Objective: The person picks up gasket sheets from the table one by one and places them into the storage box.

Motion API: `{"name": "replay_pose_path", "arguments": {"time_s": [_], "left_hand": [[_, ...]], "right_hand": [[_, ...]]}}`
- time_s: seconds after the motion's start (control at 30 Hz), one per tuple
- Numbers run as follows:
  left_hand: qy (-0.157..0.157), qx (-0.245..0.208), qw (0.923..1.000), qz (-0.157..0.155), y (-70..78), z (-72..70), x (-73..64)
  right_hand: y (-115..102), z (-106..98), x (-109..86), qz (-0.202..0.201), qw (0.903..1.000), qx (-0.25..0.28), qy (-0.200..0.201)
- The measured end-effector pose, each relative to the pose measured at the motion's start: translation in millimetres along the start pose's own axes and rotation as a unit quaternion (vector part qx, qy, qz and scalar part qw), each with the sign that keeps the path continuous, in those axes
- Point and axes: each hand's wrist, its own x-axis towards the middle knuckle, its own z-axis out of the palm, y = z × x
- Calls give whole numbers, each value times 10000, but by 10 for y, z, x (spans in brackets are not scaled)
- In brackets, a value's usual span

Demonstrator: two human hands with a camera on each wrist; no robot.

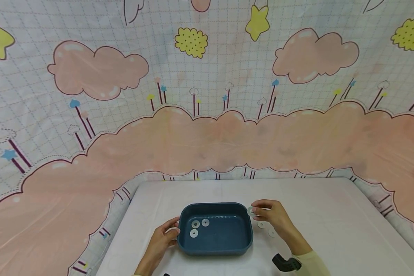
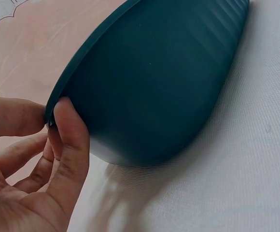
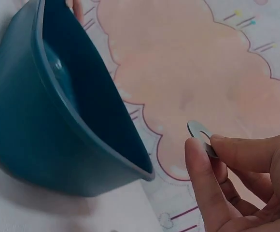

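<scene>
Left hand [image 1: 160, 238] pinches the rim of a blue basin [image 1: 215, 252] on the white tabletop [image 1: 345, 230]; three washers [image 1: 191, 235] lie inside, two more washers [image 1: 269, 233] to its right. Right hand [image 1: 275, 217], grip narrow, holds another washer [image 3: 195, 128] near the basin's far right corner. Cloud-patterned cloth [image 1: 227, 145] hangs behind.

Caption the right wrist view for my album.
The right hand pinches a flat washer beside a dark teal basin.

The tub [image 1: 224, 237] looks like smooth plastic. The held washer [image 3: 196, 129] at right seems metal. The tablecloth [image 2: 236, 154] is matt, woven.
</scene>
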Motion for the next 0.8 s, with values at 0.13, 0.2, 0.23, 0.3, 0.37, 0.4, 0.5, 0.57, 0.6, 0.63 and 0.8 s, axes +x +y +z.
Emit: {"name": "replay_pose_path", "arguments": {"time_s": [0.13, 0.2, 0.23, 0.3, 0.37, 0.4, 0.5, 0.57, 0.6, 0.63, 0.8], "left_hand": [[0, 17, 10000, 2, 0, 1, 0], [16, 17, 10000, -15, -1, 4, -1], [25, 23, 10000, -22, -2, 5, 1], [35, 19, 10000, -32, 0, 5, 0], [35, 16, 10000, -22, -4, 7, -2], [29, 21, 10000, 1, -4, 9, -5], [20, 18, 10000, 22, -7, 12, -13], [35, -3, 10000, 27, -4, 17, -21], [44, -4, 10000, 28, -1, 20, -25], [52, -3, 10000, 17, 0, 21, -27], [119, 30, 9999, 3, 10, 32, -30]], "right_hand": [[0, 60, 20, -19, 9998, 46, -195], [-6, 96, 29, 2, 9995, 135, -287], [-6, 115, 33, 11, 9992, 193, -337], [-9, 153, 43, 40, 9985, 313, -452], [-16, 193, 51, 51, 9974, 448, -559], [-19, 215, 56, 74, 9969, 512, -589], [-36, 286, 67, 145, 9955, 686, -639], [-50, 337, 75, 191, 9948, 783, -630], [-58, 363, 79, 208, 9945, 820, -621], [-65, 388, 84, 210, 9944, 837, -611], [-97, 509, 111, 228, 9943, 879, -555]]}}
